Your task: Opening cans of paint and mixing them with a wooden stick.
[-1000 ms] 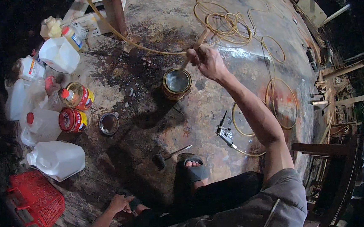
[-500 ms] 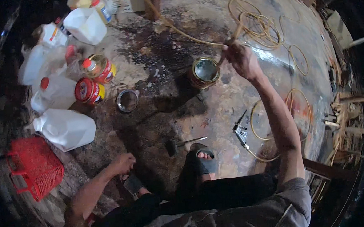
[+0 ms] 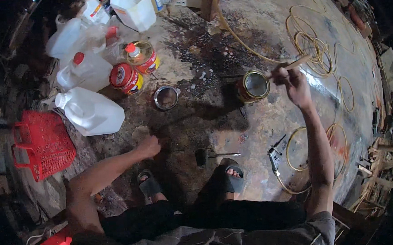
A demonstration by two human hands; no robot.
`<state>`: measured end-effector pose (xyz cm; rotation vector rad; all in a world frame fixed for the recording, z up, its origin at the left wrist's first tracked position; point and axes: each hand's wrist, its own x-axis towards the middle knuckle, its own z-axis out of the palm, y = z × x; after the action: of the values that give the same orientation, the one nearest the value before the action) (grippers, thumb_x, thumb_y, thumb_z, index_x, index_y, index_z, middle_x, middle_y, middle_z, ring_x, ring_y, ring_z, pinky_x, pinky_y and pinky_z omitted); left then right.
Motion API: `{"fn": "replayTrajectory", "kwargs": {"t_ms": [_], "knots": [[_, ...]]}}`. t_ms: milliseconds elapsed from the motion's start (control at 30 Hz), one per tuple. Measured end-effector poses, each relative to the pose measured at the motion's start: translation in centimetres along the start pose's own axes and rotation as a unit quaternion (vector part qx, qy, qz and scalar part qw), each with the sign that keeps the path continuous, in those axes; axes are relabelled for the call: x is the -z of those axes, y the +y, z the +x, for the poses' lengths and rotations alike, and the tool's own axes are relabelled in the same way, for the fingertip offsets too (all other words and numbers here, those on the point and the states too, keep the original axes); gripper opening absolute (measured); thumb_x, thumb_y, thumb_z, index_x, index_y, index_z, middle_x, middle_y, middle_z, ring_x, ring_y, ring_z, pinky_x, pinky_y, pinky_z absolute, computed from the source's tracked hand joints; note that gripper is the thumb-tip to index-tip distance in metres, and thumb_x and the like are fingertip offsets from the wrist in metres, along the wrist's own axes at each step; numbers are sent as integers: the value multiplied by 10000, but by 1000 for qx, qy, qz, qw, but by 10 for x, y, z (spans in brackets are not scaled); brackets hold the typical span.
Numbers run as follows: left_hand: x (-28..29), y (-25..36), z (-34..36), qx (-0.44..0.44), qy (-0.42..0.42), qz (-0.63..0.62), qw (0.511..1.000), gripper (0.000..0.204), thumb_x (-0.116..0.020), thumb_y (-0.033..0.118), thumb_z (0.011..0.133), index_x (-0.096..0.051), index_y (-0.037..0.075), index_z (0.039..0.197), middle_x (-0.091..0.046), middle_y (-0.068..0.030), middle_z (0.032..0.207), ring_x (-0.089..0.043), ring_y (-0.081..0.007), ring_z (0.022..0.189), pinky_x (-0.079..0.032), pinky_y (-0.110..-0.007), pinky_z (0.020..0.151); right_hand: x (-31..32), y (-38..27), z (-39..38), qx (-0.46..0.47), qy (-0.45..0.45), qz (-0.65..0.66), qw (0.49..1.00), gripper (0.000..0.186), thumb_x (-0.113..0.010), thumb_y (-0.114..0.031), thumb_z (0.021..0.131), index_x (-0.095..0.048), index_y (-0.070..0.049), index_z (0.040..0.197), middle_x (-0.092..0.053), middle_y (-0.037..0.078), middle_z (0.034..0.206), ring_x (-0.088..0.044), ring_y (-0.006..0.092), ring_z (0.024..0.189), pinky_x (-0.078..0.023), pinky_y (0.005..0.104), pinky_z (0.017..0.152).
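My right hand is closed round a light wooden stick, beside an open paint can. The can has a gold-coloured rim and grey, shiny contents. The stick lies sideways over my fist; its lower end, near the can's rim, is hard to make out. To the left, my left hand is held in a loose fist above the floor, with nothing visible in it. A round metal-rimmed piece lies between my hands. Nearer my feet rests a hammer-like tool with a black head and thin metal handle.
A spray gun on a yellow hose lies at right; more hose coils lie farther off. On the left stand white jugs, red-and-yellow cans and a red plastic basket. A post rises at the back.
The view has turned, shifting the scene rightward. My left hand has moved forward and away from my foot. The stick in my right hand has tipped from steep to nearly flat.
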<state>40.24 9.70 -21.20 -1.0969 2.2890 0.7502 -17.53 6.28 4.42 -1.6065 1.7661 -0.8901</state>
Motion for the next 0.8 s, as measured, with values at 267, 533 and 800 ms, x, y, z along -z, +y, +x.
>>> {"fn": "replayTrajectory", "kwargs": {"t_ms": [267,533,800], "knots": [[101,-18,39,204,345,-352,846,292,-580,174,894,-619,52,1156,-679,-205,995,-664,-348,934,-510,-420,816,1,6,-2,7,47,72,996,346,-503,-304,1039,-605,25,1067,-673,96,905,-661,154,805,-548,307,728],[161,-29,72,147,398,-259,868,247,-579,198,913,-675,45,1082,-686,-206,995,-667,-355,933,-510,-415,802,8,18,-3,44,79,96,991,344,-489,-311,1044,-580,19,1082,-662,93,920,-635,165,771,-530,306,724],[186,-23,115,38,339,-280,897,282,-555,240,939,-646,39,1115,-686,-186,1022,-660,-342,959,-503,-411,825,1,8,-2,-2,82,139,987,323,-485,-293,1048,-587,14,1055,-665,81,912,-649,168,782,-527,302,739]]}}
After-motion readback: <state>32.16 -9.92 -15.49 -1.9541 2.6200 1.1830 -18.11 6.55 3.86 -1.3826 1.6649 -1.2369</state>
